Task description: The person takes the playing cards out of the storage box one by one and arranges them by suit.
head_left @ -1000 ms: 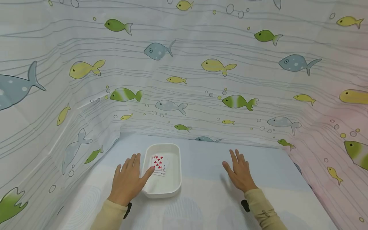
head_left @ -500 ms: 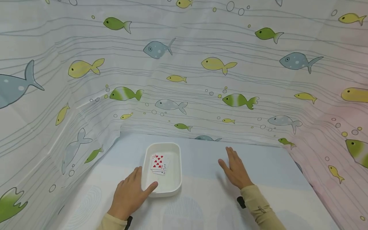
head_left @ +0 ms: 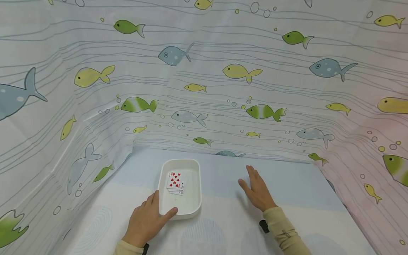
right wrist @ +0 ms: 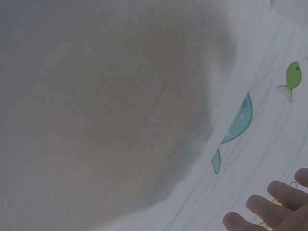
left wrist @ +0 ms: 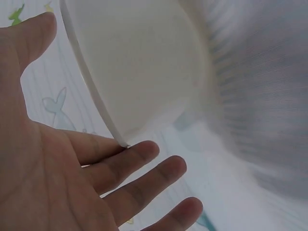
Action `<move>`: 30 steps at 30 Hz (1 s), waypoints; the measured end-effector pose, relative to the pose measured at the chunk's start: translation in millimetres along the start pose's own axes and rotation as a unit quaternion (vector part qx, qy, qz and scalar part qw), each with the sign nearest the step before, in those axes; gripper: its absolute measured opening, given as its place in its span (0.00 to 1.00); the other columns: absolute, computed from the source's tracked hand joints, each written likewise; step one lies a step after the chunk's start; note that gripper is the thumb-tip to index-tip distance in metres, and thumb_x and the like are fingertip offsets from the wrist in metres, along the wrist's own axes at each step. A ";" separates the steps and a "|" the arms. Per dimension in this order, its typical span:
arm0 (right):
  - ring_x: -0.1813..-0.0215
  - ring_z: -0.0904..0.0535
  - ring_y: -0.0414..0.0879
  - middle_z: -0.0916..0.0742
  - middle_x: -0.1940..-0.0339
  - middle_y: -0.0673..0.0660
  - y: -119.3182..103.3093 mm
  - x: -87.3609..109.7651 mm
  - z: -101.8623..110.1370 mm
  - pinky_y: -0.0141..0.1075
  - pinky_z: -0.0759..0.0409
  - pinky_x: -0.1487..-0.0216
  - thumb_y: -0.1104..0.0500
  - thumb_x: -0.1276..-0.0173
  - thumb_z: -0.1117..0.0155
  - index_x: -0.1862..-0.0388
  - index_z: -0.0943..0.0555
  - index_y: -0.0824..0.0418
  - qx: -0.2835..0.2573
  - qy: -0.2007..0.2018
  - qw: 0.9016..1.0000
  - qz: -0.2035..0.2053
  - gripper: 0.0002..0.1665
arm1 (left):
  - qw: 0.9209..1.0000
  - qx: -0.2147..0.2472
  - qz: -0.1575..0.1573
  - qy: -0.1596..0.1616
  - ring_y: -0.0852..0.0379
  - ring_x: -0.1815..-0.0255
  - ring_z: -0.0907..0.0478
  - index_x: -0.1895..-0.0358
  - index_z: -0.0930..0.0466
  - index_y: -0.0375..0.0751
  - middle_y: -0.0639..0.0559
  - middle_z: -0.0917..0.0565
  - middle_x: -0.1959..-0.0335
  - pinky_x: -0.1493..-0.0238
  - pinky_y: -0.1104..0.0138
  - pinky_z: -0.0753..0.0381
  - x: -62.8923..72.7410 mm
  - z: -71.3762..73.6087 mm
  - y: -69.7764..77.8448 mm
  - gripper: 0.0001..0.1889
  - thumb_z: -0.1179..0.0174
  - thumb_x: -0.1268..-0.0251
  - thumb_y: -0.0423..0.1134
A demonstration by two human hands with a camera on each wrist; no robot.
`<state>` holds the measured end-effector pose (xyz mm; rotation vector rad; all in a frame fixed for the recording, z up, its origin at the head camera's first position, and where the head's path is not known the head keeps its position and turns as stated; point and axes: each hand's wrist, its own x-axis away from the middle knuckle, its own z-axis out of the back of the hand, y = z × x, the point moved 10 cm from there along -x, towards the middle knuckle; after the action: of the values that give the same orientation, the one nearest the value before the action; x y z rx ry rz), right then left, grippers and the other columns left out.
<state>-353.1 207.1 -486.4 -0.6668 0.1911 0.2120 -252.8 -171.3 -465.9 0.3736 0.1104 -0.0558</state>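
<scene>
Lying face up in the white tray (head_left: pixel 194 177): playing cards (head_left: pixel 176 183), top one showing red hearts. Touching the tray's near left corner, left hand (head_left: pixel 146 221), fingers relaxed. Resting flat right of the tray, right hand (head_left: pixel 256 191), released.

On the table (head_left: pixel 223 226) a tray (head_left: pixel 194 177) sits left of centre, and in its far half lies a small fanned stack of cards (head_left: pixel 176 182). The left hand (head_left: pixel 147 221) lies at the tray's near left corner, thumb against the near rim, while the right hand (head_left: pixel 256 189) rests flat on the table well to the tray's right. A cloth (head_left: pixel 204 78) stands behind the table and along its 2 sides.
</scene>
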 end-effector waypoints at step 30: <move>0.22 0.39 0.55 0.32 0.22 0.56 -59.7 -20.1 -37.8 0.54 0.38 0.27 0.40 0.30 0.33 0.19 0.39 0.55 -0.019 -0.008 0.999 0.027 0.47 | 1.000 -0.008 -0.003 0.002 0.33 0.43 0.23 0.27 0.41 0.19 0.29 0.25 0.36 0.44 0.42 0.26 1.6 -5.2 -1.2 0.64 0.46 0.44 0.80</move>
<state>-361.3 134.9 -475.4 -0.6978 0.1903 0.2732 -251.8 -170.5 -471.3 0.3572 0.1150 -0.0593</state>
